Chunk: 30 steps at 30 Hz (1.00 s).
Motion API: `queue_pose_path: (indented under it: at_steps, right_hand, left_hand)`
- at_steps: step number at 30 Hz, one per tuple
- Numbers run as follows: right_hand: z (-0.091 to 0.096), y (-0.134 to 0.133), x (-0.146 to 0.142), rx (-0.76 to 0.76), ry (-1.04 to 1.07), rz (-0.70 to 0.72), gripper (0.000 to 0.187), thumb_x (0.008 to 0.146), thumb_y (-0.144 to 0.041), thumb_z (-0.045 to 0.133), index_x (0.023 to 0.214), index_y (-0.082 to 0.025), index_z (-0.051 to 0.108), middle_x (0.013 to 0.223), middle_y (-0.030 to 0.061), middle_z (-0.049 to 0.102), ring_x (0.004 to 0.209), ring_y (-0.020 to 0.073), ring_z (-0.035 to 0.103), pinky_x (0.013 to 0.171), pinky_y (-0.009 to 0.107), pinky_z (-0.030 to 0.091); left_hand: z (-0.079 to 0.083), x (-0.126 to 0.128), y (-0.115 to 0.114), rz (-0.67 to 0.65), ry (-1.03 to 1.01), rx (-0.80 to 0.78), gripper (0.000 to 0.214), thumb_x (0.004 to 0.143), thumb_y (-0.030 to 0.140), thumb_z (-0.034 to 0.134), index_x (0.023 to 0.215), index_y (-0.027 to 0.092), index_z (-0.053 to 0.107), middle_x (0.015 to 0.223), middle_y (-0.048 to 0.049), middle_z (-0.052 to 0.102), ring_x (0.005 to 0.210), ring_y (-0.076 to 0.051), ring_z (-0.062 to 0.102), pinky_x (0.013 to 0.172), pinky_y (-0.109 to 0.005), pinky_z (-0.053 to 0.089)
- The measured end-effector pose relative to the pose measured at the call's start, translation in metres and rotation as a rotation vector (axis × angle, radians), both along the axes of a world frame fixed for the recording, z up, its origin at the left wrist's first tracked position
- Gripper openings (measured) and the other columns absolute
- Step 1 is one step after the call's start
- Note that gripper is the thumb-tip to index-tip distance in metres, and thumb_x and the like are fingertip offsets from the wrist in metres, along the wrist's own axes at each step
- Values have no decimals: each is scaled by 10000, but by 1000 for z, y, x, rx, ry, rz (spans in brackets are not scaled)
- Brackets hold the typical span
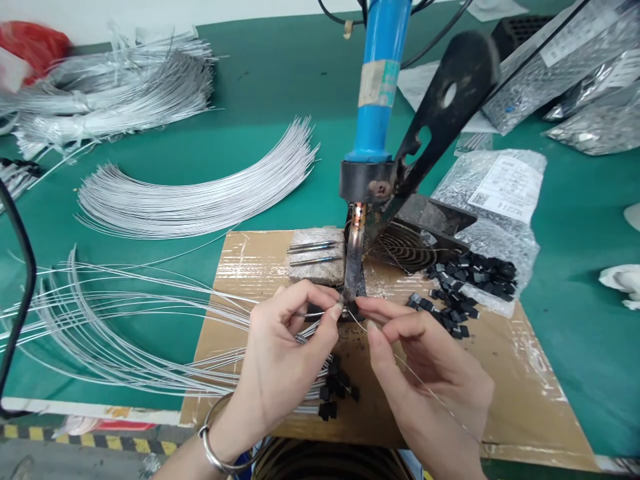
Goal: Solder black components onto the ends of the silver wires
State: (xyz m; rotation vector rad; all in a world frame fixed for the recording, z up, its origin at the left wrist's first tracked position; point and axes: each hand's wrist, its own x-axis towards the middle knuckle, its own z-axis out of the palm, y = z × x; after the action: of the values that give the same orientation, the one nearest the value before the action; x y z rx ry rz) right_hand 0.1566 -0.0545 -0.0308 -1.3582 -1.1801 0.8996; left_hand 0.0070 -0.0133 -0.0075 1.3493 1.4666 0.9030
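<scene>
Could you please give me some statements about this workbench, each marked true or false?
1. The soldering iron has a blue handle. True.
2. The left wrist is bare. False: a metal bangle is around it.
3. A thin wire runs along the right hand. True.
4. The left hand grips the blue handle. False: the left hand is beside the iron's metal tip.
5. A pile of small black pieces lies beyond the right hand. True.

Bright, even light; plastic bags (500, 213) glint; red plastic (37, 47) looks blurred
</scene>
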Motion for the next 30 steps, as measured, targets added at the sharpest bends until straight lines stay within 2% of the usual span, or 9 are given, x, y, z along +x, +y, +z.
queue_pose_path:
  at_steps: [5, 9, 21, 30]
  right_hand:
    - [-2, 0, 0, 16, 7, 1, 177, 923, -113, 685, 818, -246, 632, 1148, -8, 795, 1053, 157, 769, 931, 248, 564]
    - [-3, 1, 0, 7, 17, 1, 177, 922, -117, 685, 813, -245, 633, 1137, -10, 795, 1058, 155, 768, 945, 242, 559]
    - [-3, 1, -2, 45, 11, -19, 176, 914, -110, 698, 809, -237, 638, 1106, -7, 800, 1019, 140, 772, 924, 224, 563]
    - [-3, 1, -1, 58, 7, -19, 174, 912, -105, 703, 813, -236, 644, 1104, -1, 800, 1026, 137, 771, 918, 215, 566]
  left_hand:
    - [-3, -2, -1, -9, 37, 38, 119, 897, 179, 678, 782, 197, 700, 892, -37, 777, 863, -211, 726, 744, -305, 528]
    - [-4, -1, 0, -5, 23, 26, 110, 887, 175, 680, 782, 201, 704, 902, -40, 783, 854, -209, 715, 700, -296, 513]
    - [-1, -1, -1, -19, 34, 58, 130, 887, 159, 672, 768, 202, 699, 884, -29, 789, 840, -193, 710, 752, -305, 507]
    - [-4, -1, -1, -14, 72, 60, 119, 886, 172, 668, 780, 207, 707, 900, -33, 795, 828, -211, 722, 712, -321, 503]
